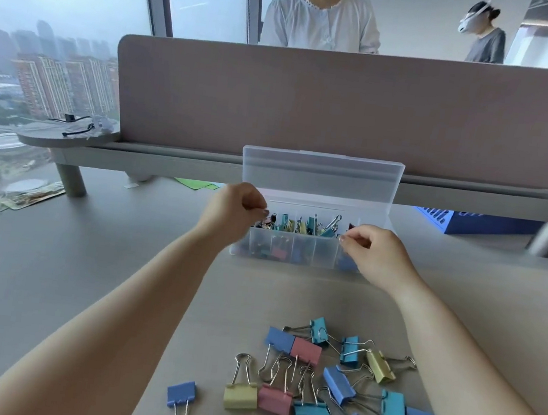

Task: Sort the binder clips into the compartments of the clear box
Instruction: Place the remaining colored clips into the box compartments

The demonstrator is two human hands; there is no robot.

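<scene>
Sorting seems midway, left hand (234, 211) and right hand (375, 252) curled at the clear box (298, 249), holds unclear; more binder clips (274, 401) must be fetched.

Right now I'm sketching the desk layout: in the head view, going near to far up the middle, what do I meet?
Loose binder clips → clear box → raised lid → pink divider panel → person in a white top.
</scene>
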